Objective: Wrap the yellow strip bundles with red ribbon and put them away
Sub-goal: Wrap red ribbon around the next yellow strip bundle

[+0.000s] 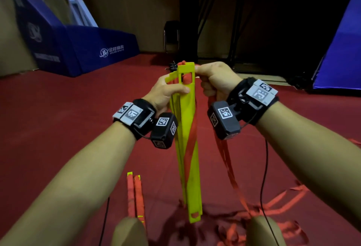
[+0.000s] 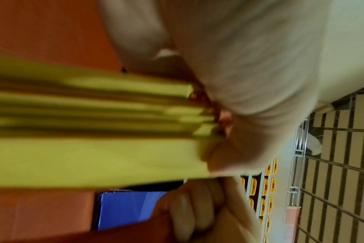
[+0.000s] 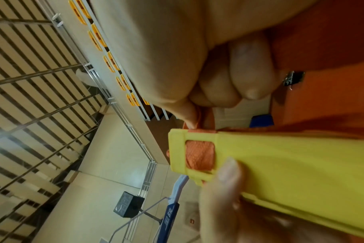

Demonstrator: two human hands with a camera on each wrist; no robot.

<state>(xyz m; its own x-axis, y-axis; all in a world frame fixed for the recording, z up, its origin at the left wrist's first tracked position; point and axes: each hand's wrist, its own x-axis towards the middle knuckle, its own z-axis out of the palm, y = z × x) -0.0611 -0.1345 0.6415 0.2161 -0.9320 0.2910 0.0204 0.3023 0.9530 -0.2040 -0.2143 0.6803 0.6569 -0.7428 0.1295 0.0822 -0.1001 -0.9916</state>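
One yellow strip bundle (image 1: 188, 128) standing upright in the middle, bottom end low at 6 o'clock. Through the slot at its top, red ribbon (image 1: 190, 144), slanting down the front. At 9 o'clock of the bundle, left hand (image 1: 166, 91), fingers curled round the strips near the top. At 2 o'clock, right hand (image 1: 214, 79) closed in a fist, pinching the ribbon, long tails hanging from it. At 7 o'clock, two wrapped bundles (image 1: 139, 195) on the red floor (image 1: 58, 118). At 5 o'clock, loose ribbon (image 1: 233, 230) piled up.
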